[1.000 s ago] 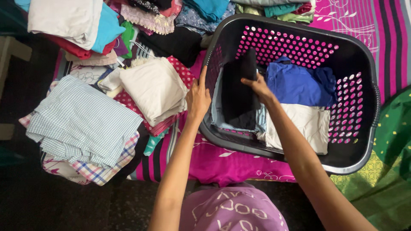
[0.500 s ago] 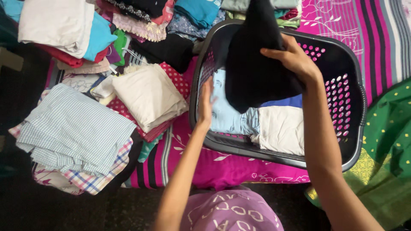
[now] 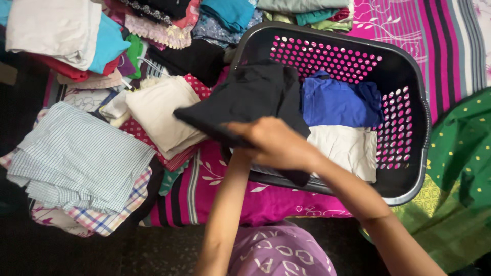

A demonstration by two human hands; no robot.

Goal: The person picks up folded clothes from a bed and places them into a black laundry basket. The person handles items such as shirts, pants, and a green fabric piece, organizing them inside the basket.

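A folded black garment (image 3: pixel 245 99) hangs over the left rim of a dark laundry basket (image 3: pixel 415 92) with pink perforated walls. My right hand (image 3: pixel 276 143) grips its near edge from above. My left hand is hidden under the garment and behind my right hand; only its forearm (image 3: pixel 225 204) shows, rising to the cloth. Inside the basket lie a blue garment (image 3: pixel 337 102) and a white one (image 3: pixel 342 148).
Left of the basket lie folded stacks: a cream cloth (image 3: pixel 161 112), a pale checked shirt (image 3: pixel 76 158), white and turquoise pieces (image 3: pixel 56 30). All rest on a pink striped bedsheet (image 3: pixel 286 199). A green dotted cloth (image 3: pixel 460 168) lies at the right.
The black garment came up out of the basket, then moved down and left over the basket's left rim. My right hand followed it; my left hand left the rim and went under the cloth.
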